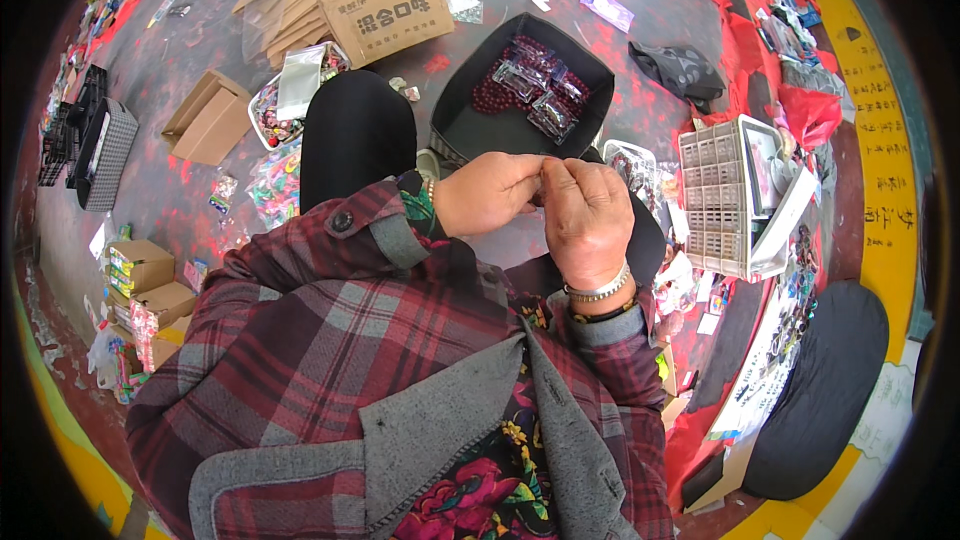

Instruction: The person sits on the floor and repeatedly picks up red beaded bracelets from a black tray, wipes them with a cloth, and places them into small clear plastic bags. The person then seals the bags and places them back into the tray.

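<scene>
My left hand (487,194) and my right hand (588,223) meet above my lap, fingertips pinched together. Whatever lies between the fingers is too small or hidden to make out. A bracelet circles each wrist. Just beyond the hands stands a dark square fabric bin (462,123). Inside it are strings of dark red beads (490,97) and several small clear packets (553,117), which look filled with dark red pieces.
On the left are a white basket of colourful small items (268,122), an open cardboard box (207,118) and a large carton (385,6). A white slatted crate (712,198) stands at right, near a black cushion (832,390). Dark cloth (676,72) lies beyond the bin.
</scene>
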A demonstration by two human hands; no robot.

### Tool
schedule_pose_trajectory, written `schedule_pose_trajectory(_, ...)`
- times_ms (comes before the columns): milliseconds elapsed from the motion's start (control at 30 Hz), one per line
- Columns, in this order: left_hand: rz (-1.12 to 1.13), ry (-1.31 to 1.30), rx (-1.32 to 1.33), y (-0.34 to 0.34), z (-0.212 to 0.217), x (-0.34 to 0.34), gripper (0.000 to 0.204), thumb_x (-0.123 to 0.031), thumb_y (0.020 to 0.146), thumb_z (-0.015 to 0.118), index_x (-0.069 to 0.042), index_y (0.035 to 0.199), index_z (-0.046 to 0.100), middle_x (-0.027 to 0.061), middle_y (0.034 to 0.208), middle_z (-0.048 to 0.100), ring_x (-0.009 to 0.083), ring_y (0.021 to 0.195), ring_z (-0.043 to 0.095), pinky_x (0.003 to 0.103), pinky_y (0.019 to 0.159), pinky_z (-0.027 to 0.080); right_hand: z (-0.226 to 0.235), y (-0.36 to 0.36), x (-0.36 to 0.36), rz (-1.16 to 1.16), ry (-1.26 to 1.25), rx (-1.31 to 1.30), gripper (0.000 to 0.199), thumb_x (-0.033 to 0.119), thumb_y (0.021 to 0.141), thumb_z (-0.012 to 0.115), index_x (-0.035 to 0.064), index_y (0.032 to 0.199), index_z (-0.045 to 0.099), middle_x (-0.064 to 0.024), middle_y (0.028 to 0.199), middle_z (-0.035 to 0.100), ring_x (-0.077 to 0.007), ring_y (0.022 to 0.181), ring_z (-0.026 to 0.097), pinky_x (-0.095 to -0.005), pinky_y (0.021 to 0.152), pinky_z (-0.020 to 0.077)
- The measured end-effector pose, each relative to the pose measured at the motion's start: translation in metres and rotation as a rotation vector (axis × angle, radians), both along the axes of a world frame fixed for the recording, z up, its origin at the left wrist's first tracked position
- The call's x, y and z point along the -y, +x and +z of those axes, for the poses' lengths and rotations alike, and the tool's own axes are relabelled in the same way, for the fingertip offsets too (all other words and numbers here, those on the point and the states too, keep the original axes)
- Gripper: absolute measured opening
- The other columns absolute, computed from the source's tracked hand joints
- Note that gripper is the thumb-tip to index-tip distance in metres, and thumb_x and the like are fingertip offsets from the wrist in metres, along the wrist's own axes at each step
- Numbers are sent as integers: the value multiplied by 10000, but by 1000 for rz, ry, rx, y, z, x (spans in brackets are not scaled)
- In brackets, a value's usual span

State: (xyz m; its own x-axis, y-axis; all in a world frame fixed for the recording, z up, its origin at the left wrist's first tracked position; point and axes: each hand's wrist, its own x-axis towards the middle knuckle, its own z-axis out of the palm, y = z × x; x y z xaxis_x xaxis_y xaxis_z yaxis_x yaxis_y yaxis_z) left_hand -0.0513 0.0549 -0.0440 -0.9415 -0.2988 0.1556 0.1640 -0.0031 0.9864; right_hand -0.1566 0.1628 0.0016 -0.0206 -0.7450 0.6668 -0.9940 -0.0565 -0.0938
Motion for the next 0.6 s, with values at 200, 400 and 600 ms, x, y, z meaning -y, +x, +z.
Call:
schedule_pose_trajectory(200, 114, -400, -22, 1, 1, 1, 212, -118, 873, 429, -29, 1032, 537, 213, 805, 597, 390, 747, 575, 410, 618, 465, 1, 0, 0, 29, 124, -107, 217, 112, 578, 564, 32, 780, 554, -72, 764, 500, -214, 703, 502, -323, 616, 414)
schedule_pose_trajectory(400, 96, -406, -27, 1, 4, 1, 246, -129, 882, 423, -29, 1075, 538, 219, 839, 601, 393, 768, 579, 413, 632, 469, 0, -3, 4, 18, 16, 21, 159, 62, 602, 617, 49, 747, 553, -69, 749, 516, -230, 685, 511, -328, 612, 422)
schedule_pose_trajectory(600, 81, -272, -28, 0, 3, 1, 254, -109, 896, 432, -12, 1099, 549, 200, 834, 607, 334, 750, 612, 354, 648, 480, -9, -4, 3, -63, -86, 369, 130, -5, 630, 616, 64, 721, 555, -77, 724, 547, -246, 657, 536, -329, 596, 453)
